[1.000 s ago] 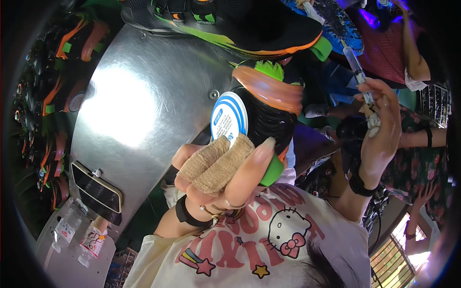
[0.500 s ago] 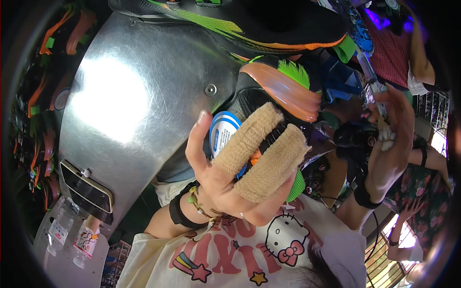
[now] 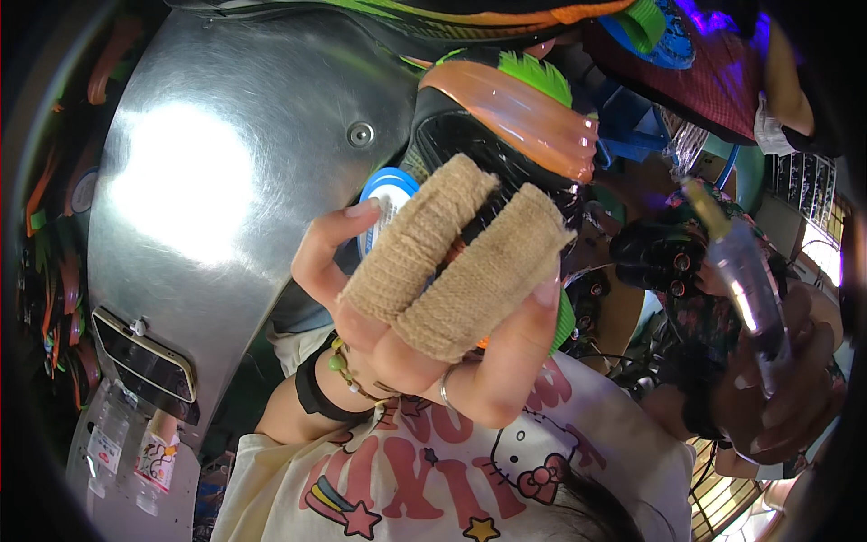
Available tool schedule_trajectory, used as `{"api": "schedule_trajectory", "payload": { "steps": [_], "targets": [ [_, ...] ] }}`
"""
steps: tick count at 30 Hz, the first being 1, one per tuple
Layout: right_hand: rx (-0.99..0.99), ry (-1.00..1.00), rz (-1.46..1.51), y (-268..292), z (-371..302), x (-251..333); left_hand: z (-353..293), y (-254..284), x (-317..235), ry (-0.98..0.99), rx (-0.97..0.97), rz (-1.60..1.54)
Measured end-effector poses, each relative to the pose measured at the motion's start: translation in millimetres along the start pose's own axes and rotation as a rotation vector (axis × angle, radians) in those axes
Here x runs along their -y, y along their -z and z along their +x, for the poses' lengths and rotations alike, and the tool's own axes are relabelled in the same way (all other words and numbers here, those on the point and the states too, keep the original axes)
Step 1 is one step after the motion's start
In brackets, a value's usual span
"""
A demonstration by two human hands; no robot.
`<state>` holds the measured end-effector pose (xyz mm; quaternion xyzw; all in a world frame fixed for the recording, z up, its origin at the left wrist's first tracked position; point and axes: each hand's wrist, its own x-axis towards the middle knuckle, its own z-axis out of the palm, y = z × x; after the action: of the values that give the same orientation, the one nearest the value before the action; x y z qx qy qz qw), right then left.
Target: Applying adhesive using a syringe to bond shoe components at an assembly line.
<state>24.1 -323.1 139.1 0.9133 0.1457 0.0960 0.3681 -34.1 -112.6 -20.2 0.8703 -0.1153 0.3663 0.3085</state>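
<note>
My left hand (image 3: 433, 298) is wrapped round a black shoe (image 3: 506, 117) with a glossy orange sole and a jagged green edge. Beige knitted sleeves cover two of its fingers, and the thumb or an outer finger rests by a round blue-and-white piece (image 3: 386, 208) at the shoe. Much of the shoe is hidden behind the hand. Lower at the right, in shadow, my right hand (image 3: 777, 388) grips a slim clear-handled tool (image 3: 745, 285). Its tan tip points up and left, apart from the shoe; the tool's exact kind is unclear.
Another black, green and orange shoe (image 3: 488, 23) lies across the top over a shiny metal table (image 3: 298, 117). A phone (image 3: 144, 366) and plastic bottles (image 3: 113, 443) are at the lower left. More shoes hang or stand along the left rim. Another person's arm (image 3: 786, 90) shows upper right.
My left hand and its shoe have shifted up and slightly left. My right hand has dropped lower and to the right, with the tool's tip swinging to point up and left.
</note>
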Motion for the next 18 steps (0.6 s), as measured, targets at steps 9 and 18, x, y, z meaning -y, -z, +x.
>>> {"api": "schedule_trajectory", "payload": {
  "steps": [9,18],
  "targets": [
    [0.121,0.165,-0.044,-5,-6,6,1,-2,-2,-0.028,-0.055,-0.027],
    [0.141,0.238,0.378,-23,-8,-15,-1,-9,-4,-0.030,-0.164,0.002]
  ]
}}
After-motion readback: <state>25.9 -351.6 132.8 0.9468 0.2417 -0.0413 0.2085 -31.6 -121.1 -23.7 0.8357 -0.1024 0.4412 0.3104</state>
